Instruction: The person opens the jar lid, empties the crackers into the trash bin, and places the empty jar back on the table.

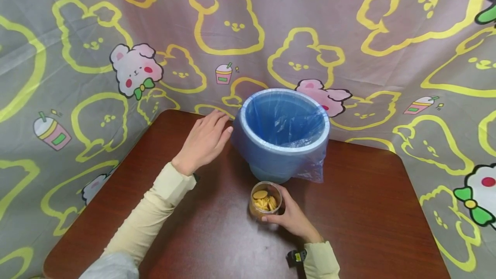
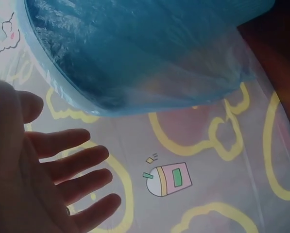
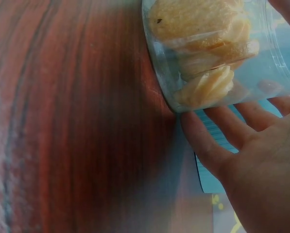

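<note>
The clear jar [image 1: 265,201] stands upright on the dark wooden counter [image 1: 360,210], its long axis vertical and its open mouth facing up, with a stack of yellow round chips [image 1: 264,201] showing inside. It sits just in front of the blue bin [image 1: 284,134], near the middle of the counter. The right hand [image 1: 291,218] is wrapped around the jar's right side, fingers curled against the clear wall (the right wrist view shows the fingertips [image 3: 217,141] reaching under and around the jar [image 3: 217,48], and the chips [image 3: 203,43] pressed against its wall).

The bin also stands upright with its mouth up, lined with a thin blue plastic bag [image 1: 310,167] that folds over the rim and hangs loose down the right side. The left hand [image 1: 204,141] lies to the left of the bin with its fingers straight and spread, holding nothing; the fingertips come right up to the bin's wall, though whether they touch it I cannot tell. In the left wrist view the open left hand [image 2: 42,179] has the bin's bagged rim [image 2: 135,63] just above it.

A printed cloth [image 1: 77,55] hangs behind and around the counter, grey with yellow bear outlines, pink bears and small drink cups. Nothing stands between the jar and the bin. No brand, label or readable writing shows on the jar, the bin or the cloth.
</note>
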{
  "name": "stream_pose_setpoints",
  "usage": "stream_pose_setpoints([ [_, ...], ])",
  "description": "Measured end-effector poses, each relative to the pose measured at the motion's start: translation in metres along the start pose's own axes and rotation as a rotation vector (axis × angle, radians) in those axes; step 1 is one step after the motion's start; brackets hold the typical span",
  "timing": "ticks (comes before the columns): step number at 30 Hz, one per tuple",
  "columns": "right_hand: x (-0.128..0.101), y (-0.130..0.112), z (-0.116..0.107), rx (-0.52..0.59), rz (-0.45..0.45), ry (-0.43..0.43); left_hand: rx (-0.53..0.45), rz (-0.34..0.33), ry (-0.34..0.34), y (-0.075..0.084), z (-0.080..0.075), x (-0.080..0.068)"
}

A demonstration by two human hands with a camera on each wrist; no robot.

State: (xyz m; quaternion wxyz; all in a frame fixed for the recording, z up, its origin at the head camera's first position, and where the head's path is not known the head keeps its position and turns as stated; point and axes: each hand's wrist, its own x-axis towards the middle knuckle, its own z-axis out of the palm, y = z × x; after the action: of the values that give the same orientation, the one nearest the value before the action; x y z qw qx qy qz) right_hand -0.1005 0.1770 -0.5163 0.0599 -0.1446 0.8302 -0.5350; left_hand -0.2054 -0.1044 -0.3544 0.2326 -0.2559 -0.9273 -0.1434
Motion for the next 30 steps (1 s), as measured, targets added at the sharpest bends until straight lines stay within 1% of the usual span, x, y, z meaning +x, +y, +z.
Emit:
stream_pose_setpoints([
  [2, 0.000, 0.000, 0.000, 0.004, 0.012, -0.001, 0.000, -0.010, -0.004, 0.003, 0.000, 0.003],
  [6, 0.000, -0.001, 0.000, 0.004, 0.028, 0.006, -0.010, -0.026, -0.033, 0.008, 0.000, 0.009],
  [12, 0.000, 0.001, -0.001, 0.001, 0.022, -0.002, -0.047, -0.019, -0.059, 0.016, 0.000, 0.019],
  [19, -0.001, 0.002, -0.001, 0.022, 0.015, -0.007, -0.077, -0.029, -0.104, 0.025, 0.001, 0.028],
  [30, -0.001, 0.000, -0.001, 0.025, 0.009, -0.009, -0.121, -0.024, -0.147, 0.032, 0.006, 0.044],
])
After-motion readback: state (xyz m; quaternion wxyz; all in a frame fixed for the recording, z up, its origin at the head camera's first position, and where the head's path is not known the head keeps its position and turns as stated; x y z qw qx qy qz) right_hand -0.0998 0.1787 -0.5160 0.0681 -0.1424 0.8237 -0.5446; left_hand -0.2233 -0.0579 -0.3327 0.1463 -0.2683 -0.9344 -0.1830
